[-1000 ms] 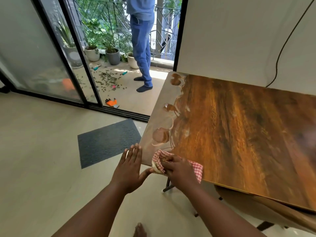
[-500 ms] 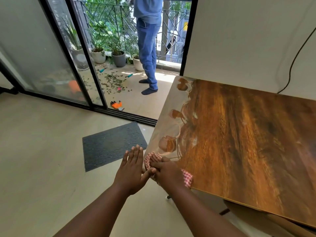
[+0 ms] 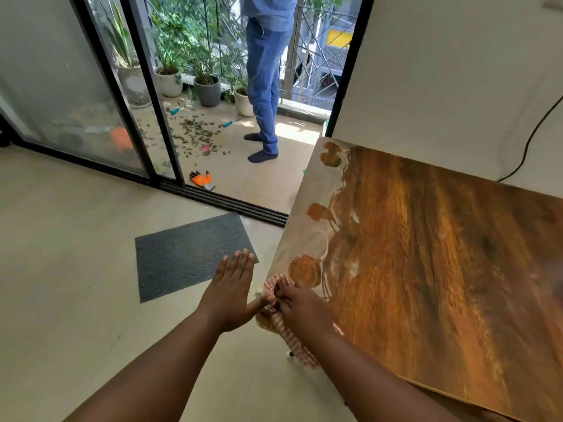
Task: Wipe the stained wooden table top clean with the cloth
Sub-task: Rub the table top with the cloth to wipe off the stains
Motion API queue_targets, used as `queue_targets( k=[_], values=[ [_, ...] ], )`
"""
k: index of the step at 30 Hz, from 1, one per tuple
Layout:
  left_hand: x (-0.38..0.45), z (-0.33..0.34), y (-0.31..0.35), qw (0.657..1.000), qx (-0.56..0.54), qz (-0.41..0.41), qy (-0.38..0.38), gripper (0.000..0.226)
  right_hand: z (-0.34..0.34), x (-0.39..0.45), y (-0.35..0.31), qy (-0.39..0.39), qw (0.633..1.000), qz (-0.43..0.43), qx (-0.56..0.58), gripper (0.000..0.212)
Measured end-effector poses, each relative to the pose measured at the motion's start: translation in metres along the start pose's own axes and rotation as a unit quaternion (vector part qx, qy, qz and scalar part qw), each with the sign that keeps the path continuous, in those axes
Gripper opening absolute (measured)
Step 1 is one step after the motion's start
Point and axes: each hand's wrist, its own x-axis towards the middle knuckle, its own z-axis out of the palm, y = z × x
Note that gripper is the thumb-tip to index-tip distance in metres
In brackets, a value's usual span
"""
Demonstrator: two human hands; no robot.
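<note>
The wooden table top (image 3: pixel 426 254) fills the right side, dark and glossy where wet, with a pale smeared band (image 3: pixel 300 226) along its left edge. A red-and-white checked cloth (image 3: pixel 275 286) lies bunched at the near left corner and hangs over the edge. My right hand (image 3: pixel 300 306) grips the cloth at that corner. My left hand (image 3: pixel 233 290) is held flat just off the table's left edge, fingers straight, thumb touching the cloth.
A grey doormat (image 3: pixel 192 254) lies on the tiled floor to the left. Sliding glass doors (image 3: pixel 100 95) open onto a balcony where a person in blue trousers (image 3: pixel 265 77) stands among potted plants (image 3: pixel 207 86). An orange glove (image 3: pixel 201 179) lies by the door track. A black cable (image 3: pixel 530 138) hangs on the wall.
My right hand has drawn the cloth left to the table's near corner, so part of it now hangs over the edge. My left hand stays flat beside the edge.
</note>
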Motion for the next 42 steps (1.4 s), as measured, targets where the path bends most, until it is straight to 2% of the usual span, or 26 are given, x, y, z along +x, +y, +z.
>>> queue_targets(
  k=[4, 8, 12, 15, 18, 22, 24, 26, 29, 33, 35, 38, 42],
  values=[
    [0.004, 0.003, -0.014, 1.000, 0.001, 0.005, -0.022, 0.112, 0.013, -0.003, -0.011, -0.015, 0.998, -0.059, -0.017, 0.027],
    [0.013, 0.001, -0.022, 0.999, 0.008, 0.015, -0.027, 0.113, -0.001, -0.020, 0.013, -0.059, 0.991, -0.123, -0.014, 0.028],
    [0.023, 0.000, -0.016, 1.000, 0.000, 0.016, -0.025, 0.114, -0.031, -0.020, 0.052, -0.078, 0.992, -0.093, -0.036, 0.029],
    [0.030, 0.002, -0.007, 0.999, -0.001, 0.016, -0.034, 0.114, -0.045, 0.004, 0.064, -0.043, 0.998, -0.050, -0.020, 0.029],
    [0.037, 0.006, 0.003, 0.999, 0.009, 0.029, -0.042, 0.110, -0.038, 0.031, 0.045, -0.009, 0.998, -0.043, -0.035, 0.030],
    [0.047, 0.003, 0.011, 0.999, 0.007, 0.011, -0.046, 0.111, -0.016, 0.021, 0.030, -0.025, 0.988, -0.150, -0.009, 0.032],
    [0.053, -0.001, 0.011, 0.999, 0.010, -0.005, -0.047, 0.112, -0.020, 0.008, 0.042, -0.078, 0.973, -0.218, -0.026, 0.041],
    [0.056, -0.006, 0.008, 0.998, 0.000, -0.026, -0.048, 0.114, -0.032, 0.007, 0.066, -0.082, 0.960, -0.262, -0.048, 0.040],
    [0.056, -0.012, 0.004, 0.996, -0.008, -0.075, -0.052, 0.117, -0.048, 0.024, 0.094, -0.101, 0.957, -0.269, -0.039, 0.032],
    [0.051, -0.017, 0.005, 0.990, 0.003, -0.123, -0.062, 0.117, -0.046, 0.063, 0.078, -0.094, 0.960, -0.260, -0.029, 0.036],
    [0.047, -0.017, 0.011, 0.990, 0.009, -0.123, -0.067, 0.115, -0.039, 0.076, 0.059, -0.063, 0.963, -0.256, -0.051, 0.034],
    [0.043, -0.015, 0.023, 0.991, 0.014, -0.112, -0.071, 0.112, -0.027, 0.072, 0.047, -0.058, 0.956, -0.277, -0.077, 0.028],
    [0.050, -0.014, 0.033, 0.994, 0.039, -0.074, -0.075, 0.109, -0.042, 0.046, 0.089, -0.103, 0.924, -0.358, -0.083, 0.029]
  ],
)
